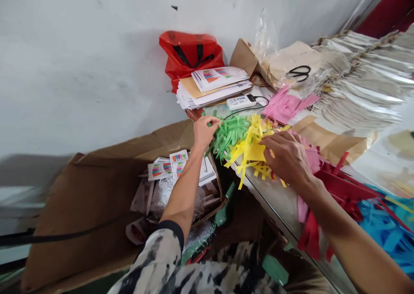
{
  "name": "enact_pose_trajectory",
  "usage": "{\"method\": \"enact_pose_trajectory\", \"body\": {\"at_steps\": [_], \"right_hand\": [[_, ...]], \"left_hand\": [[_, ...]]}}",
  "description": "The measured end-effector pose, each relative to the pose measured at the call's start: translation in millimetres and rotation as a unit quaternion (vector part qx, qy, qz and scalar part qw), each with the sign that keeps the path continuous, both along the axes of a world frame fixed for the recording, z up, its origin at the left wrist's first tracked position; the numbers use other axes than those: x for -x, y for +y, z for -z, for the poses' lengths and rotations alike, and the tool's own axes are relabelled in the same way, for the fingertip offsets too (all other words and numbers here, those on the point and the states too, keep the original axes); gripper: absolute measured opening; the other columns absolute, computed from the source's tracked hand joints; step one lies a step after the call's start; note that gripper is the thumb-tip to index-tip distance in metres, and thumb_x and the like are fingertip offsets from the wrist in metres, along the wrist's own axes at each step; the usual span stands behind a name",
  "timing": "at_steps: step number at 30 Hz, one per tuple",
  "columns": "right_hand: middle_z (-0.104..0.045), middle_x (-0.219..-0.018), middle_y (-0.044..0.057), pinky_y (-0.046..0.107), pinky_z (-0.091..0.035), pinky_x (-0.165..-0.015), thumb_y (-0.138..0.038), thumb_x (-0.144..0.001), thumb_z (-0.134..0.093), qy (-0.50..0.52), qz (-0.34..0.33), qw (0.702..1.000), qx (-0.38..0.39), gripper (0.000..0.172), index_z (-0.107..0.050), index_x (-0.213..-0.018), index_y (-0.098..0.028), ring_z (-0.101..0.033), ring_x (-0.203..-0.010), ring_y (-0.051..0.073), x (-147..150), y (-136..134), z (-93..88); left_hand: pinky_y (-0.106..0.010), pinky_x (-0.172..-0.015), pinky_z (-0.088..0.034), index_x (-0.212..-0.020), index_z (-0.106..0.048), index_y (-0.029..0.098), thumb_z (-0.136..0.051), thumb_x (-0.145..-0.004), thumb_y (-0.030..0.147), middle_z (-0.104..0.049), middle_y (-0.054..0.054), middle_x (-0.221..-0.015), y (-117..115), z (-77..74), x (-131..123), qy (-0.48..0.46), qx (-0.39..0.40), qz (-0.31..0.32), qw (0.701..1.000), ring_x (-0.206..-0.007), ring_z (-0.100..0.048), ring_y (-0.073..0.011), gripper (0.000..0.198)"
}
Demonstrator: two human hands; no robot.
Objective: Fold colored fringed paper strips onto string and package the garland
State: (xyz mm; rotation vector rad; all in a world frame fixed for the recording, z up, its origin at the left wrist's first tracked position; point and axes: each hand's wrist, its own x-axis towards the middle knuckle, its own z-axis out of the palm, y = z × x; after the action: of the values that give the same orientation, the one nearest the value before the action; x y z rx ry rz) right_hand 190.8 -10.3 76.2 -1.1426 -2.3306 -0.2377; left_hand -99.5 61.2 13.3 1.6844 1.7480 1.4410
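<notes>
My left hand is closed in a pinch at the left end of a green paper fringe. The green strips hang in a bushy bunch over the table's edge. Right beside it lies a yellow paper fringe, its cut strips spilling over the front edge. My right hand reaches over the yellow piece with bent fingers, thumb and fingertips closed on it. Under and behind that hand are pink fringe and red fringe. Blue fringe lies farther right, partly beneath my forearm.
An open cardboard box holding printed cards stands left of the table. Farther back are a red plastic bag, stacked printed sheets, a white device with a cable, black-handled scissors and bundled paper stacks.
</notes>
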Motion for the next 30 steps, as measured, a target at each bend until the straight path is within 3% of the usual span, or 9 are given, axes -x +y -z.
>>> {"method": "enact_pose_trajectory", "body": {"at_steps": [6,10,13,18,21,24,30], "right_hand": [[-0.077,-0.126,0.01,0.047,-0.044,-0.097,-0.021,-0.101,-0.056,0.042,0.007,0.998,0.04,0.03,-0.075,-0.124,-0.024,-0.065,-0.113,0.03,47,42,-8.2],[-0.078,-0.121,0.011,0.046,-0.043,-0.095,-0.024,-0.1,-0.061,0.048,0.006,0.996,0.075,0.024,-0.078,-0.116,-0.024,-0.065,-0.111,0.031,70,70,-2.1],[-0.08,-0.106,0.01,0.045,-0.041,-0.094,-0.028,-0.101,-0.062,0.056,0.015,0.996,0.071,0.019,-0.08,-0.102,-0.023,-0.066,-0.101,0.029,75,82,9.2],[-0.08,-0.1,0.008,0.044,-0.037,-0.095,-0.032,-0.102,-0.065,0.051,0.038,0.996,0.07,0.02,-0.08,-0.095,-0.022,-0.067,-0.099,0.027,73,87,20.2],[-0.08,-0.1,0.008,0.043,-0.036,-0.095,-0.03,-0.101,-0.067,0.037,0.041,0.996,0.075,0.017,-0.081,-0.098,-0.022,-0.068,-0.1,0.027,74,86,19.1],[-0.081,-0.104,0.007,0.043,-0.035,-0.097,-0.029,-0.1,-0.068,0.047,0.022,0.996,0.071,0.015,-0.081,-0.105,-0.024,-0.068,-0.102,0.028,76,86,17.6],[-0.082,-0.104,0.006,0.043,-0.034,-0.1,-0.031,-0.102,-0.065,0.08,0.009,0.994,0.067,0.018,-0.083,-0.103,-0.026,-0.069,-0.103,0.027,80,87,17.6]], "left_hand": [[-0.035,-0.094,-0.05,-0.079,-0.079,0.025,-0.078,-0.092,0.032,-0.079,-0.001,-0.087,0,-23.0,-23,0.024,-0.108,0.094,0.989,-0.092,-0.066,-0.0209,0.015],[-0.035,-0.089,-0.05,-0.079,-0.08,0.025,-0.077,-0.094,0.039,-0.078,-0.002,-0.086,3,-28.0,-28,0.016,-0.13,0.104,0.986,-0.092,-0.066,-0.0211,0.02],[-0.034,-0.091,-0.051,-0.08,-0.08,0.024,-0.074,-0.097,0.04,-0.079,-0.002,-0.089,3,-25.2,-27,0.001,-0.121,0.089,0.989,-0.094,-0.068,-0.021,0.023],[-0.03,-0.087,-0.05,-0.108,-0.08,0.025,-0.08,-0.092,0.033,-0.079,-0.002,-0.107,1,-12.4,-23,-0.013,-0.136,0.085,0.987,-0.093,-0.068,-0.0181,0.018],[-0.031,-0.088,-0.048,-0.094,-0.08,0.023,-0.081,-0.091,0.028,-0.079,-0.001,-0.096,2,-5.1,-23,0.022,-0.18,0.099,0.978,-0.092,-0.068,-0.0184,0.006],[-0.033,-0.088,-0.047,-0.084,-0.077,0.022,-0.077,-0.096,0.032,-0.078,0.0,-0.087,5,-1.7,-24,0.043,-0.206,0.105,0.972,-0.086,-0.067,-0.0176,0.016],[-0.034,-0.091,-0.047,-0.093,-0.082,0.025,-0.069,-0.101,0.042,-0.078,-0.002,-0.096,6,-2.6,-22,0.107,-0.202,0.074,0.971,-0.093,-0.067,-0.0186,0.023]]}}
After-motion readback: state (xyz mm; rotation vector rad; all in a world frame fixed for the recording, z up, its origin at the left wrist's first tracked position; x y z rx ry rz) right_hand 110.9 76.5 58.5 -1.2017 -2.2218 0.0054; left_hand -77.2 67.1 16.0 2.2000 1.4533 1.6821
